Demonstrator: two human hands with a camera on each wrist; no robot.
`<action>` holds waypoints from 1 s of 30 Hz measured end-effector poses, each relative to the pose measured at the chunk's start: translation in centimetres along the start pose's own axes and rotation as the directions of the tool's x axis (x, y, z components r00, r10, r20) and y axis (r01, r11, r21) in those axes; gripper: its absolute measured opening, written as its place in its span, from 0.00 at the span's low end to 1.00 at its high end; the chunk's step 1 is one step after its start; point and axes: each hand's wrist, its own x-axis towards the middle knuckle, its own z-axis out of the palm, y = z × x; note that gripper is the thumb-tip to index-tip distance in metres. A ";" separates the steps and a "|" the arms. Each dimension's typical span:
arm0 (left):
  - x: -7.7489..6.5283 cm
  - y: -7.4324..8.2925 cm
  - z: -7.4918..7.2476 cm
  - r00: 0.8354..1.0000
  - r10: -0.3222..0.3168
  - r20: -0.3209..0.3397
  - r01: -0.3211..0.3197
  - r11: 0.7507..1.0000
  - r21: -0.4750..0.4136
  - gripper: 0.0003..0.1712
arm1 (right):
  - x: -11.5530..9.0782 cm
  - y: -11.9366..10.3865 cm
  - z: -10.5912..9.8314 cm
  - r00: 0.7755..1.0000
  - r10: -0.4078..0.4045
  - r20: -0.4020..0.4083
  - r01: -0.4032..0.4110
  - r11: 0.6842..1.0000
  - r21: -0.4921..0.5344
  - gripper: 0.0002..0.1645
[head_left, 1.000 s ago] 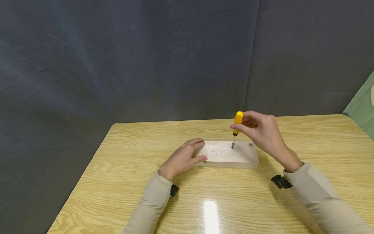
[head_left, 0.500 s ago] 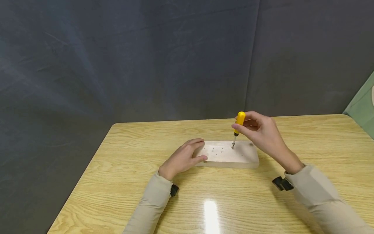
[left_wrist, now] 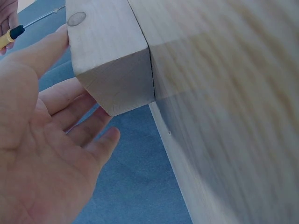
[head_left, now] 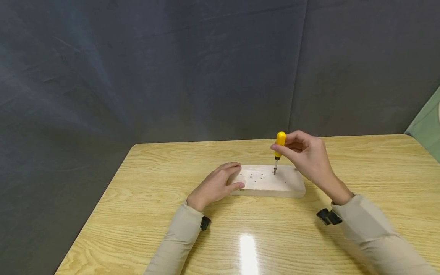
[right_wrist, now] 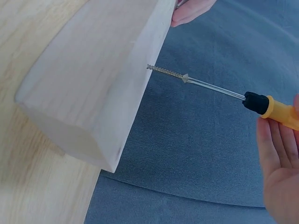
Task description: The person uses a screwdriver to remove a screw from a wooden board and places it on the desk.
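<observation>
A pale wooden block (head_left: 275,183) lies flat on the table, its top dotted with several small dark holes. My left hand (head_left: 215,187) holds the block's left end, thumb on the near side and fingers toward the far side. In the right wrist view, a screw (right_wrist: 166,71) stands out from the block's top face, most of its thread showing. The tip of a screwdriver (head_left: 280,139) with a yellow handle meets the screw's head. Between thumb and fingers, my right hand (head_left: 311,154) pinches that handle, with the tool nearly upright.
The light wood-grain table (head_left: 165,179) has its far edge close behind the block. A dark grey-blue curtain (head_left: 206,76) hangs behind and to the left. Light green fabric (head_left: 427,122) shows at the far right.
The screwdriver's handle leaned slightly right half a second ago and stands a little more upright now. My right hand shifted slightly with it. Left hand and block stay in place.
</observation>
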 end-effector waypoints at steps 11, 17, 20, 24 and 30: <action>-0.1 0.1 -0.1 1.000 0.010 0.001 -0.010 1.000 0.003 0.37 | -0.2 -0.4 -0.3 0.994 0.073 0.084 -0.072 0.997 -0.020 0.12; -0.1 0.0 0.0 1.000 0.000 -0.001 0.000 1.000 0.008 0.37 | -0.2 -0.4 -0.2 0.994 0.078 0.075 -0.079 0.997 0.010 0.12; -0.1 0.0 0.0 1.000 -0.002 -0.003 0.002 1.000 0.018 0.37 | -0.1 -0.3 -0.1 0.996 0.066 0.052 -0.067 0.998 0.004 0.12; 0.0 0.0 0.0 1.000 0.000 -0.005 0.000 1.000 0.021 0.36 | 0.0 -0.3 -0.3 0.999 0.045 0.028 -0.045 0.999 -0.003 0.11; -0.1 0.1 -0.1 1.000 -0.006 0.002 0.006 1.000 0.003 0.37 | 0.1 -0.2 -0.6 0.999 0.034 0.020 -0.034 0.999 -0.005 0.12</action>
